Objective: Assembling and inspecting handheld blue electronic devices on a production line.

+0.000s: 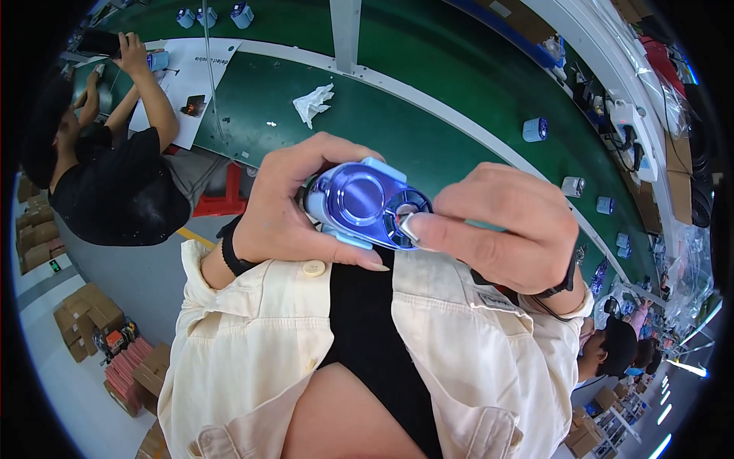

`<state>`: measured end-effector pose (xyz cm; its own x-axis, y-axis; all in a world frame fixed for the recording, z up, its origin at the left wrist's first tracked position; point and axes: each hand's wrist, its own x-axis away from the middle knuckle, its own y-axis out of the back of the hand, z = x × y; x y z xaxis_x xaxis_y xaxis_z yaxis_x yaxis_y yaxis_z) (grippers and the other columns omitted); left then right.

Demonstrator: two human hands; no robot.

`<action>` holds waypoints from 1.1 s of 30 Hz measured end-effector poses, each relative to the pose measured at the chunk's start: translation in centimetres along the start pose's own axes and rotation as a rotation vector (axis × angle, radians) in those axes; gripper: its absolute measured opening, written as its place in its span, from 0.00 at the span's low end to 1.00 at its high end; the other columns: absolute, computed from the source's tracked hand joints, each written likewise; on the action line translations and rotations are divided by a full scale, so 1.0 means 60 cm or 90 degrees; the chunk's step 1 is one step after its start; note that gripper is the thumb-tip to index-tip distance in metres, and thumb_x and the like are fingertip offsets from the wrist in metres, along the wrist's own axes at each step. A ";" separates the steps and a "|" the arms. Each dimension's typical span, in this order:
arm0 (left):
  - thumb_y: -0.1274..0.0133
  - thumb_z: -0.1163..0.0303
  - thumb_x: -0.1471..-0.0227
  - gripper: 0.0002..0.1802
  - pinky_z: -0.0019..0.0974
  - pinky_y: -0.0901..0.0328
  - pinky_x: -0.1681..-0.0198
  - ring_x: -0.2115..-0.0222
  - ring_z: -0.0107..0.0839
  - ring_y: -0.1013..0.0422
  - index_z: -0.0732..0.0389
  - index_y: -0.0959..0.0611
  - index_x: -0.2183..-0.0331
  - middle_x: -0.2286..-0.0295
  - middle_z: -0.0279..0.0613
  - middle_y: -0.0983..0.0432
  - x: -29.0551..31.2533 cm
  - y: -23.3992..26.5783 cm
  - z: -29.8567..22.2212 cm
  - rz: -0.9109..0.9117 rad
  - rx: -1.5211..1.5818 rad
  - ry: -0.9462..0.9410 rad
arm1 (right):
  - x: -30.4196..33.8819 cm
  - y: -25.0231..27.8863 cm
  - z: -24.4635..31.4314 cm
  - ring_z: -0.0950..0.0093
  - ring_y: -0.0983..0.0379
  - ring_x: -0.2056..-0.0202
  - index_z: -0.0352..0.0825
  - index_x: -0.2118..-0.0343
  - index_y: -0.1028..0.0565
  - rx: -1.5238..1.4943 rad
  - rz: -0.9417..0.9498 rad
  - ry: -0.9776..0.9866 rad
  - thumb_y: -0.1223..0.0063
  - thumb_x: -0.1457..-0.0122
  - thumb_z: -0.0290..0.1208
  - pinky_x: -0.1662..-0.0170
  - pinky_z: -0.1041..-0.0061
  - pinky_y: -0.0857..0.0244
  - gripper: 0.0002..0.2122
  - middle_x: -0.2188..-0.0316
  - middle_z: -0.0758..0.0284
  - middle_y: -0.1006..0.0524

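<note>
A glossy blue-violet plastic housing [361, 196] with light-blue side clips is held up in front of my chest. One end is broad and marked with rings; the other has a round spoked opening [405, 208]. My left hand [277, 200] is closed around the broad end, thumb below and fingers above. At the spoked opening, my right hand [505, 226] pinches with thumb and forefinger. Something small and whitish shows at the thumb tip, mostly hidden, and I cannot make out what it is.
Beyond the hands lies a green worktable [267, 92] with a crumpled white tissue [313, 103]. Behind a white rail, similar blue units [535, 129] stand on a green conveyor belt [459, 92]. A co-worker [115, 183] sits at the left near a white sheet [191, 76]; cartons [88, 317] are stacked behind.
</note>
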<state>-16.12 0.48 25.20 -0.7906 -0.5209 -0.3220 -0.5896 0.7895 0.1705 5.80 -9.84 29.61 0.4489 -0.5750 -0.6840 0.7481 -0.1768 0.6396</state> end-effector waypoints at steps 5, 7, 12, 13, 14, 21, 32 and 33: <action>0.23 0.60 0.81 0.40 0.31 0.32 0.65 0.69 0.33 0.25 0.62 0.21 0.61 0.69 0.42 0.22 -0.005 -0.002 -0.001 -0.039 -0.145 -0.089 | 0.011 -0.005 0.011 0.75 0.30 0.74 0.28 0.65 0.21 -0.148 -0.039 -0.184 0.34 0.56 0.24 0.72 0.80 0.35 0.13 0.64 0.59 0.28; 0.23 0.61 0.80 0.39 0.31 0.32 0.65 0.70 0.34 0.25 0.62 0.21 0.61 0.69 0.43 0.22 -0.005 -0.006 -0.002 -0.053 -0.167 -0.100 | 0.016 -0.007 0.013 0.76 0.30 0.72 0.29 0.65 0.21 -0.190 -0.058 -0.246 0.33 0.56 0.24 0.70 0.80 0.34 0.14 0.62 0.59 0.29; 0.25 0.65 0.78 0.37 0.33 0.32 0.67 0.71 0.38 0.25 0.61 0.22 0.60 0.68 0.43 0.22 -0.008 -0.009 0.008 -0.110 -0.283 -0.197 | 0.032 -0.019 0.010 0.78 0.31 0.68 0.29 0.67 0.22 -0.405 -0.117 -0.433 0.32 0.56 0.24 0.65 0.81 0.36 0.12 0.59 0.60 0.31; 0.26 0.66 0.77 0.36 0.33 0.32 0.67 0.71 0.38 0.25 0.61 0.22 0.60 0.68 0.43 0.21 -0.009 -0.009 0.009 -0.122 -0.318 -0.234 | 0.033 -0.024 0.010 0.79 0.32 0.69 0.30 0.68 0.22 -0.428 -0.139 -0.459 0.32 0.56 0.24 0.65 0.81 0.37 0.12 0.60 0.61 0.31; 0.26 0.66 0.77 0.36 0.33 0.32 0.67 0.71 0.38 0.25 0.61 0.22 0.60 0.68 0.43 0.21 -0.010 -0.010 0.008 -0.120 -0.317 -0.234 | 0.033 -0.025 0.011 0.79 0.32 0.69 0.30 0.69 0.22 -0.450 -0.161 -0.484 0.32 0.57 0.23 0.66 0.81 0.37 0.12 0.61 0.62 0.30; 0.28 0.68 0.75 0.33 0.34 0.31 0.68 0.71 0.39 0.25 0.61 0.22 0.60 0.67 0.44 0.21 -0.014 -0.016 0.004 -0.134 -0.340 -0.226 | 0.029 -0.017 0.013 0.81 0.35 0.72 0.31 0.71 0.22 -0.388 -0.134 -0.486 0.32 0.58 0.19 0.68 0.83 0.41 0.10 0.68 0.65 0.29; 0.29 0.68 0.73 0.31 0.34 0.31 0.68 0.71 0.39 0.24 0.62 0.22 0.61 0.69 0.45 0.22 -0.009 -0.017 0.013 -0.108 -0.264 -0.161 | 0.038 -0.054 0.002 0.81 0.34 0.72 0.33 0.73 0.21 -0.722 -0.277 -0.540 0.33 0.60 0.14 0.68 0.83 0.41 0.11 0.71 0.67 0.29; 0.29 0.68 0.73 0.31 0.34 0.31 0.68 0.71 0.40 0.24 0.62 0.22 0.62 0.69 0.46 0.22 -0.008 -0.018 0.014 -0.118 -0.265 -0.157 | 0.039 -0.053 0.002 0.80 0.34 0.71 0.34 0.73 0.20 -0.697 -0.266 -0.527 0.33 0.60 0.14 0.67 0.83 0.40 0.11 0.71 0.66 0.29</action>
<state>-14.98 0.15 24.38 -0.6338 -0.5083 -0.5830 -0.7715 0.4695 0.4295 4.42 -10.69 26.03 -0.0173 -0.9938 -0.1099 0.9157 0.0284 -0.4009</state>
